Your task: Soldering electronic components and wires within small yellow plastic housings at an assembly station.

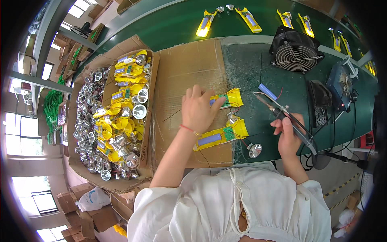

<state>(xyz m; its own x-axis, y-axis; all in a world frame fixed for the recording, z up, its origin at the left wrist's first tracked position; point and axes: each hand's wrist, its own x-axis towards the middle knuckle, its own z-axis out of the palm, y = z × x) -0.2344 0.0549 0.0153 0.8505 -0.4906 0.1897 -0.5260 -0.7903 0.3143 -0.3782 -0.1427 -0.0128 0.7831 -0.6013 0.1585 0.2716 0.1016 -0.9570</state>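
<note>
My left hand (198,108) is closed over the far yellow flashlight housing (235,98), thumb by its green circuit board; the hand covers much of the housing and its blue battery. Nearer to me lies a second yellow housing (240,128) with a blue battery (209,139), a circuit board and thin wires. Beside these two housings are silvery lamp reflectors, one (254,150) at the near right. My right hand (288,135) grips a soldering iron (278,114), its tip pointing left toward the far housing. A loose blue battery (267,91) lies just beyond the tip.
At left stands a cardboard box (151,103) full of reflectors and yellow housings. A black fan (296,54) and a soldering station (339,86) occupy the right, with cables trailing. Several yellow assemblies, some lit, sit on the green belt (173,24) at the back.
</note>
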